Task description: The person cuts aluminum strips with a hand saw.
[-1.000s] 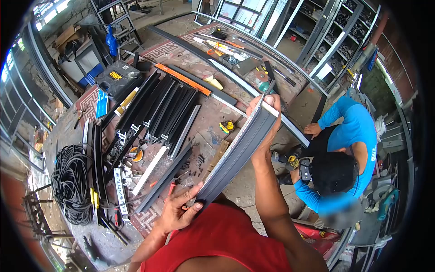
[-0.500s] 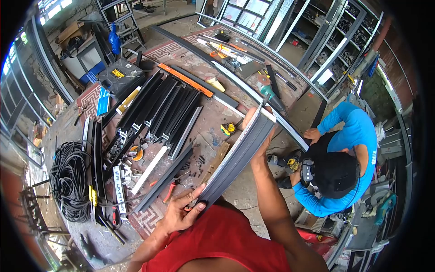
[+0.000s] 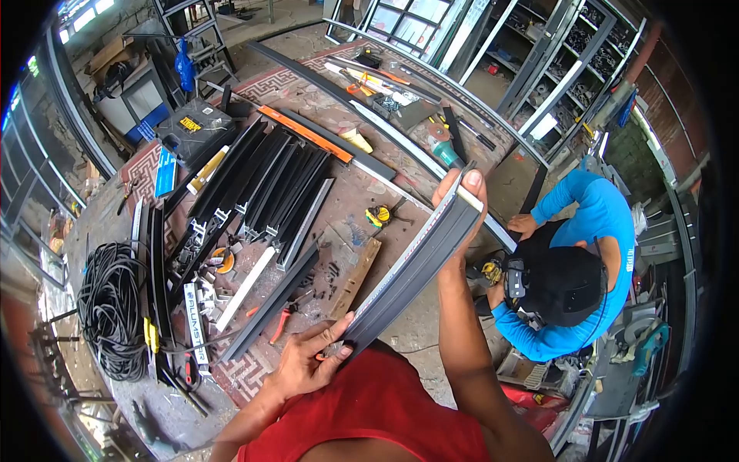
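Observation:
A long dark metal profile (image 3: pixel 412 281) runs diagonally in front of my red shirt, with a pale strip along its upper edge. My left hand (image 3: pixel 312 358) pinches its lower end between thumb and fingers. Around the upper end, near its pale cut face, my right hand (image 3: pixel 462 212) is wrapped. Beyond the profile, on the table (image 3: pixel 308 100), lie a yellow tape measure (image 3: pixel 378 216) and a wooden piece (image 3: pixel 356 279). Black profiles (image 3: pixel 265 181) are stacked to the left beside an orange bar (image 3: pixel 304 132).
A co-worker in a blue shirt (image 3: pixel 593 223) bends close on the right, a hand on a long profile. A green grinder (image 3: pixel 445 150) lies at the table's far side. Coiled black cable (image 3: pixel 115 308) and a black tool case (image 3: pixel 194 131) are at left.
The profile's upper end and my right hand have shifted slightly right and toward the upper edge of the view. The table and tools appear slightly farther left.

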A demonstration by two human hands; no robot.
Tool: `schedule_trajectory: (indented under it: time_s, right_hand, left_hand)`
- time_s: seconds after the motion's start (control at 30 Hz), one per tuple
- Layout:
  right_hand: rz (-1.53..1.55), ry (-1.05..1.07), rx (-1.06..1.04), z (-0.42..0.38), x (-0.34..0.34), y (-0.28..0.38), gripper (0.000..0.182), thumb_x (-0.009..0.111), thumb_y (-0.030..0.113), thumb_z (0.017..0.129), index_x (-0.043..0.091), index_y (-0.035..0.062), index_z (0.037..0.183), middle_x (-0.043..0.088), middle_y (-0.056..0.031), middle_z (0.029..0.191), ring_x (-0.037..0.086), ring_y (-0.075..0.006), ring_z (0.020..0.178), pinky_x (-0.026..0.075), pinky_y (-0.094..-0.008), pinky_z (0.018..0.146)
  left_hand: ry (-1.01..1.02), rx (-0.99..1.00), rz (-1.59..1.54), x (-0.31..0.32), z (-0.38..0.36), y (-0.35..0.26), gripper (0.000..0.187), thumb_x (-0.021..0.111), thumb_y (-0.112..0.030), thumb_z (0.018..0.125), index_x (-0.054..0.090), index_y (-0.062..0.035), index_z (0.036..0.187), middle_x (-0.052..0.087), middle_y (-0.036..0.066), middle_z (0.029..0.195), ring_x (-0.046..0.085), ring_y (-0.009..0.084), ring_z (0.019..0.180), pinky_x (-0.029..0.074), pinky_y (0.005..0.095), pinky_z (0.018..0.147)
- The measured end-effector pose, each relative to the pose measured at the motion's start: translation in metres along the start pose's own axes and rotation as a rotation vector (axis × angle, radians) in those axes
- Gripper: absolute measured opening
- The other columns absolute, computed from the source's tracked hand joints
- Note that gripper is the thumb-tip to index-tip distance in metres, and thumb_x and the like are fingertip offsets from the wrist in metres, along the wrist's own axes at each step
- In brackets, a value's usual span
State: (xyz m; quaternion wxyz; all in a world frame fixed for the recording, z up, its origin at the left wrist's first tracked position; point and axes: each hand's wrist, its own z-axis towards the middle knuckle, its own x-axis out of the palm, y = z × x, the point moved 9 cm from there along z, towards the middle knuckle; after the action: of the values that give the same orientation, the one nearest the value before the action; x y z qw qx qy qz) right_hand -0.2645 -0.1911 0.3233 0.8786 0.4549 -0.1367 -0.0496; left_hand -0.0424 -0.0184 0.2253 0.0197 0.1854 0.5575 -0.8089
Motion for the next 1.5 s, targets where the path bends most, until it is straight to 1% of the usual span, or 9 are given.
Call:
schedule_trajectory:
  time_s: [0.47, 0.57, 0.63, 0.83, 0.93, 1.03, 1.2, 1.43, 1.5]
  right_hand:
    - [-0.24, 0.229, -0.04, 0.009, 0.044, -0.048, 0.043, 0.037, 0.041, 0.11, 0.052, 0.0099, 0.085, 0.049, 0.0002, 0.072, 0.049, -0.0092, 0.064, 0.047, -0.0231, 0.064]
    - [0.239, 0.115, 0.47, -0.01, 0.04, -0.137, 0.045, 0.036, 0.044, 0.11, 0.058, 0.0064, 0.12, 0.066, -0.0087, 0.104, 0.064, -0.0155, 0.096, 0.05, -0.0328, 0.092]
    - [0.478, 0.021, 0.685, -0.041, 0.057, -0.118, 0.071, 0.038, 0.058, 0.105, 0.035, 0.004, 0.151, 0.055, -0.0155, 0.137, 0.062, -0.0257, 0.113, 0.044, -0.0425, 0.106]
    - [0.263, -0.142, 0.569, -0.043, 0.056, -0.114, 0.057, 0.066, 0.044, 0.097, 0.05, 0.0012, 0.132, 0.06, -0.007, 0.104, 0.064, -0.018, 0.09, 0.055, -0.0348, 0.079]
    - [0.236, -0.283, 0.54, -0.014, 0.008, -0.14, 0.07, 0.069, 0.047, 0.094, 0.048, -0.0052, 0.137, 0.06, -0.0137, 0.118, 0.062, -0.0213, 0.091, 0.053, -0.0356, 0.078]
    - [0.109, -0.459, 0.559, 0.007, -0.057, -0.178, 0.076, 0.066, 0.052, 0.095, 0.046, -0.0063, 0.139, 0.057, -0.0187, 0.132, 0.062, -0.0286, 0.11, 0.051, -0.0422, 0.097]
    - [0.187, -0.522, 0.636, -0.014, -0.098, -0.222, 0.068, 0.042, 0.05, 0.106, 0.037, -0.0043, 0.147, 0.049, -0.0191, 0.145, 0.053, -0.0326, 0.128, 0.04, -0.0463, 0.112]
    - [0.206, -0.538, 0.726, -0.045, -0.104, -0.24, 0.067, 0.039, 0.05, 0.107, 0.033, -0.0016, 0.15, 0.05, -0.0199, 0.142, 0.051, -0.0334, 0.128, 0.04, -0.0483, 0.111]
    - [0.188, -0.54, 0.745, -0.044, -0.111, -0.25, 0.066, 0.039, 0.051, 0.107, 0.036, -0.0019, 0.147, 0.054, -0.0192, 0.134, 0.055, -0.0319, 0.121, 0.043, -0.0468, 0.108]
  left_hand:
    - [-0.089, -0.061, 0.032, -0.025, 0.012, 0.034, 0.051, 0.068, -0.017, 0.095, 0.055, -0.0071, 0.143, 0.069, 0.017, 0.103, 0.066, 0.0193, 0.081, 0.052, 0.0335, 0.075]
    - [-0.114, -0.24, 0.262, -0.053, 0.033, 0.028, 0.052, 0.072, -0.019, 0.091, 0.059, -0.0157, 0.142, 0.067, 0.011, 0.09, 0.062, 0.0186, 0.068, 0.05, 0.0327, 0.065]
    - [-0.22, -0.18, 0.543, -0.062, 0.042, 0.025, 0.06, 0.078, -0.02, 0.084, 0.061, -0.0268, 0.14, 0.065, 0.006, 0.096, 0.066, 0.0228, 0.075, 0.051, 0.0351, 0.062]
    - [-0.125, 0.015, 0.879, -0.031, 0.045, 0.033, 0.062, 0.079, -0.039, 0.084, 0.059, -0.0297, 0.142, 0.065, 0.006, 0.11, 0.069, 0.0201, 0.08, 0.056, 0.0382, 0.064]
    - [-0.337, 0.002, 0.357, -0.062, 0.036, 0.067, 0.047, 0.071, -0.033, 0.094, 0.063, -0.0152, 0.137, 0.074, 0.011, 0.095, 0.06, 0.0185, 0.051, 0.049, 0.032, 0.053]
    - [-0.588, -0.422, 0.157, -0.127, 0.009, 0.117, 0.03, 0.061, -0.029, 0.102, 0.073, -0.0022, 0.11, 0.069, 0.003, 0.067, 0.046, 0.0066, 0.048, 0.037, 0.0266, 0.046]
    - [-0.553, -0.59, -0.478, -0.116, -0.035, 0.163, 0.033, 0.065, -0.027, 0.1, 0.068, 0.0024, 0.114, 0.073, 0.008, 0.1, 0.048, 0.0045, 0.051, 0.039, 0.0209, 0.046]
    - [-0.678, -0.509, -0.757, -0.089, -0.031, 0.154, 0.033, 0.065, -0.025, 0.1, 0.064, -0.0006, 0.122, 0.072, 0.011, 0.105, 0.05, 0.0068, 0.055, 0.04, 0.0224, 0.049]
    - [-0.7, -0.55, -0.685, -0.088, -0.032, 0.164, 0.026, 0.068, -0.023, 0.098, 0.066, -0.002, 0.112, 0.069, 0.006, 0.086, 0.051, 0.0075, 0.053, 0.039, 0.0225, 0.048]
